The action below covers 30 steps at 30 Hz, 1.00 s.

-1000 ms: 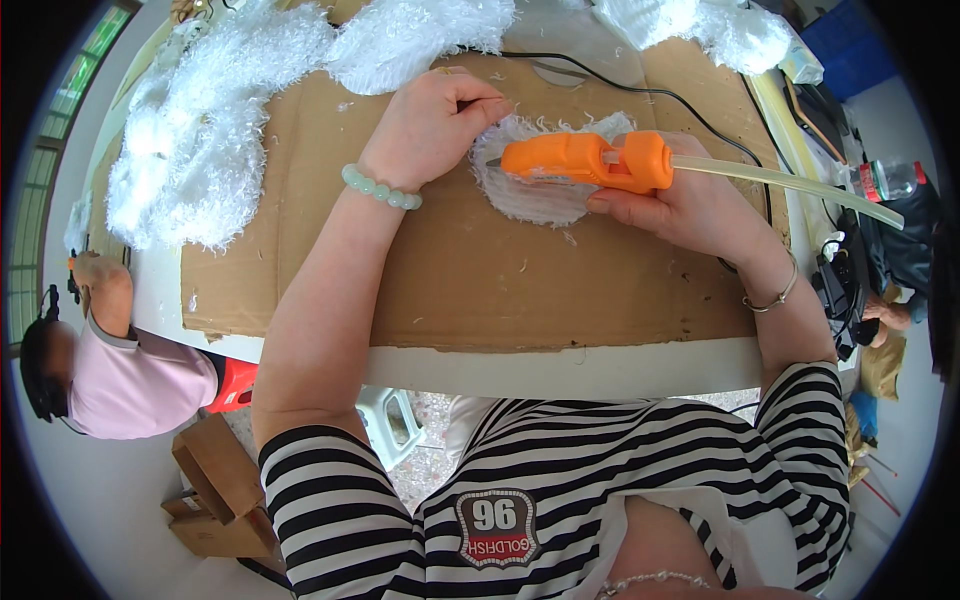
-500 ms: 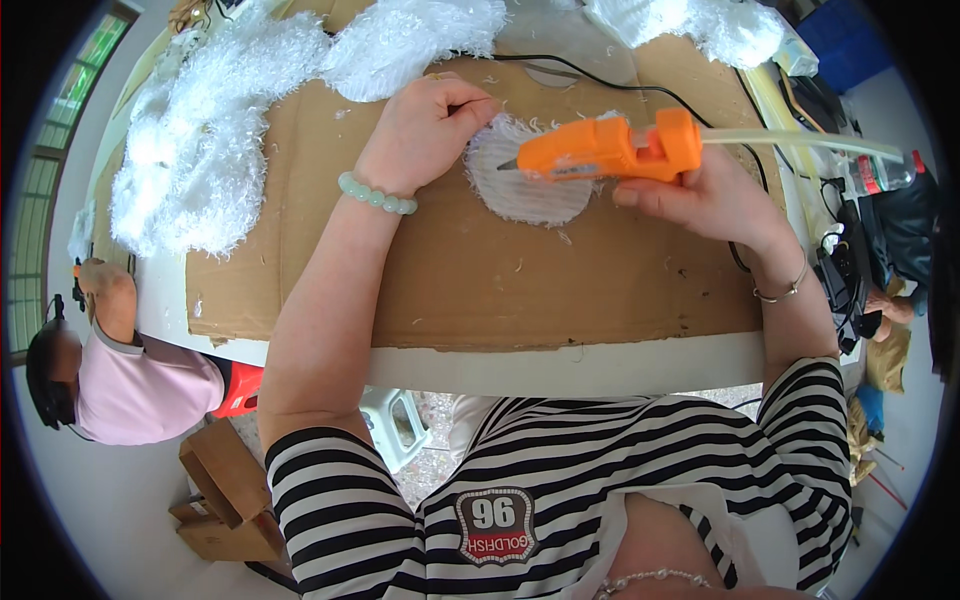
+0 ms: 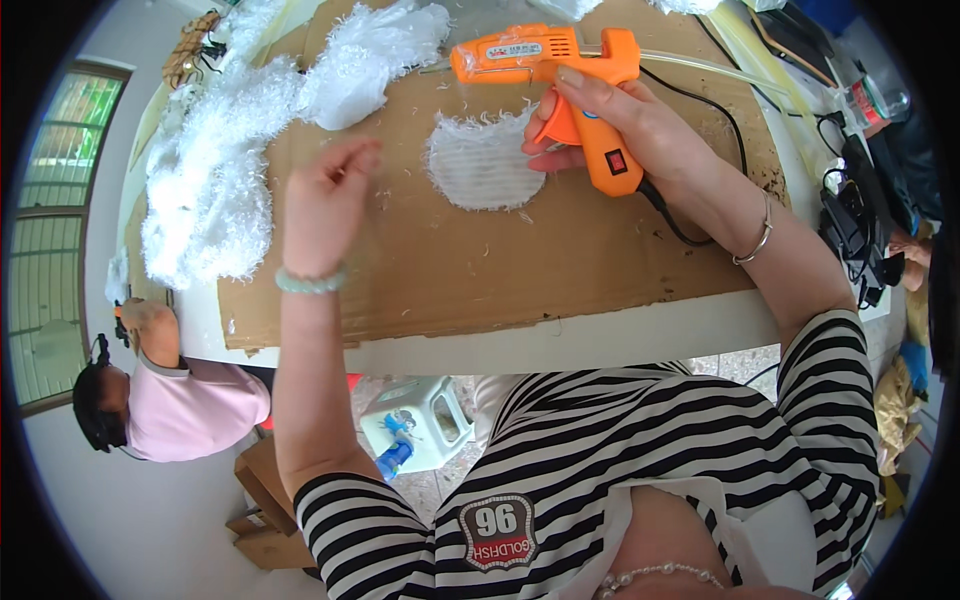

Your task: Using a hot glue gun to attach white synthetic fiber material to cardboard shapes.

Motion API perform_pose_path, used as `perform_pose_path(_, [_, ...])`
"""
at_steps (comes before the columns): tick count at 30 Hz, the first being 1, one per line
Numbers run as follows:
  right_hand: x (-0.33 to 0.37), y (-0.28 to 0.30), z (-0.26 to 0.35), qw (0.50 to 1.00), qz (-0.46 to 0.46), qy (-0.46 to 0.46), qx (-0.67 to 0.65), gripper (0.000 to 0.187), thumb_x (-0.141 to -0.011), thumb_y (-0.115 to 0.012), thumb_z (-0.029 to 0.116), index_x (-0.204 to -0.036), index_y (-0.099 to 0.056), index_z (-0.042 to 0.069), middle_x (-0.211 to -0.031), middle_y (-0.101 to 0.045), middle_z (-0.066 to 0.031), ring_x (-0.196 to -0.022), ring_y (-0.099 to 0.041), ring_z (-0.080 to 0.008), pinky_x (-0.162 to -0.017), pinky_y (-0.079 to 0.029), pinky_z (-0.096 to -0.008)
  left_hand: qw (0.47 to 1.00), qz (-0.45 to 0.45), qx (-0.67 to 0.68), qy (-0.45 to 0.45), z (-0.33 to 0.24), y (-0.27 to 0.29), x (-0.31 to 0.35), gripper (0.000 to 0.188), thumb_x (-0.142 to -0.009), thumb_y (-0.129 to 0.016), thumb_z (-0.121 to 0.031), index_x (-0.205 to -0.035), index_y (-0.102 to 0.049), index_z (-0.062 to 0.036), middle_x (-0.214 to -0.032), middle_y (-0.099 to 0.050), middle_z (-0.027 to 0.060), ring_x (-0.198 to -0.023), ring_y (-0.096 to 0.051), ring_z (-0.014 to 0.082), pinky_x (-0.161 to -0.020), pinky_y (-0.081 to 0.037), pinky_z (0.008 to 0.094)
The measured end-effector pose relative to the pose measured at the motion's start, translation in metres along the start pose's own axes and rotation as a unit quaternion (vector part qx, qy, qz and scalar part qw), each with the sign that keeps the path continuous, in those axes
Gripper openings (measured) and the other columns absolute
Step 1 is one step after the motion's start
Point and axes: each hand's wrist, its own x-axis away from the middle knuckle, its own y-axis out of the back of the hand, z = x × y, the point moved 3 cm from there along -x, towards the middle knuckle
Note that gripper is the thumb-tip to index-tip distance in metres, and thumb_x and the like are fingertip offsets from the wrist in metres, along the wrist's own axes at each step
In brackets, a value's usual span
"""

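My right hand (image 3: 650, 130) is wrapped round the handle of an orange hot glue gun (image 3: 530, 52), with a finger at its trigger. The gun is held over the far part of the cardboard, its nozzle pointing left. A clear glue stick (image 3: 700, 66) sticks out of its back. Below the gun, a white fuzzy-edged fabric piece (image 3: 485, 165) lies flat with its ribbed side up. Left of this piece, my left hand (image 3: 325, 215) hovers above the cardboard, fingers curled together and slightly blurred. Nothing shows in it.
A cardboard sheet (image 3: 480, 270) covers the table. White shaggy fabric (image 3: 205, 210) is heaped at the left, and another white bundle (image 3: 375, 65) lies beyond. The gun's black cord (image 3: 690, 235) loops at the right, near a plastic bottle (image 3: 875, 105). Another person (image 3: 195, 410) sits at the left.
My right hand has raised the glue gun away from the fabric piece and turned its handle into view. My left hand has let go of the piece's edge and moved left and nearer.
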Motion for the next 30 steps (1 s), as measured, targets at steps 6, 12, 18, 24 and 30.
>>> perform_pose_path(6, [-0.001, 0.000, -0.006, 1.000, -0.003, 0.003, -0.023, 0.036, -0.094, -0.049, 0.034, -0.107, -0.055, 0.001, -0.091, -0.061, -0.0089, -0.089, -0.062, -0.0201, -0.079, -0.054, -0.0349, 0.999, -0.017, -0.040, -0.027, -0.017, -0.025, 0.024, 0.017, -0.080, -0.065, -0.013, -0.089, -0.067, 0.0009, -0.075, -0.063, 0.0102, -0.062, -0.059, 0.0158, -0.060, -0.047, 0.0261])
perform_pose_path(12, [-0.004, 0.004, -0.015, 1.000, 0.006, -0.008, -0.023, 0.038, -0.090, -0.056, 0.040, -0.099, -0.058, 0.004, -0.091, -0.061, -0.0048, -0.087, -0.058, -0.0110, -0.076, -0.053, -0.0282, 0.995, -0.020, -0.089, 0.038, -0.025, -0.033, 0.005, 0.020, -0.079, -0.066, -0.016, -0.087, -0.067, 0.0018, -0.072, -0.063, 0.0095, -0.063, -0.059, 0.0158, -0.061, -0.047, 0.0276])
perform_pose_path(18, [-0.005, 0.005, -0.016, 1.000, 0.012, -0.019, -0.022, 0.037, -0.090, -0.055, 0.039, -0.094, -0.058, 0.003, -0.092, -0.059, -0.0075, -0.089, -0.059, -0.0157, -0.080, -0.054, -0.0321, 0.995, 0.073, -0.056, 0.049, -0.014, -0.041, -0.019, 0.019, -0.080, -0.064, -0.016, -0.087, -0.067, 0.0014, -0.074, -0.065, 0.0089, -0.065, -0.059, 0.0138, -0.063, -0.047, 0.0278])
perform_pose_path(24, [-0.002, 0.003, -0.010, 0.999, 0.003, -0.011, -0.030, 0.038, -0.090, -0.054, 0.041, -0.092, -0.058, 0.003, -0.091, -0.060, -0.0083, -0.089, -0.059, -0.0153, -0.080, -0.054, -0.0324, 0.994, 0.095, -0.018, 0.058, -0.011, -0.039, -0.027, 0.018, -0.080, -0.064, -0.014, -0.088, -0.064, 0.0018, -0.071, -0.061, 0.0039, -0.064, -0.053, 0.0098, -0.060, -0.044, 0.0251])
perform_pose_path(30, [0.001, -0.003, 0.003, 0.998, 0.005, 0.006, -0.055, 0.039, -0.091, -0.052, 0.042, -0.094, -0.058, 0.004, -0.093, -0.060, -0.0082, -0.092, -0.059, -0.0150, -0.080, -0.053, -0.0324, 0.995, 0.065, 0.032, 0.065, -0.016, -0.038, -0.020, 0.013, -0.081, -0.062, -0.011, -0.087, -0.064, 0.0010, -0.069, -0.060, 0.0027, -0.063, -0.050, 0.0076, -0.058, -0.042, 0.0229])
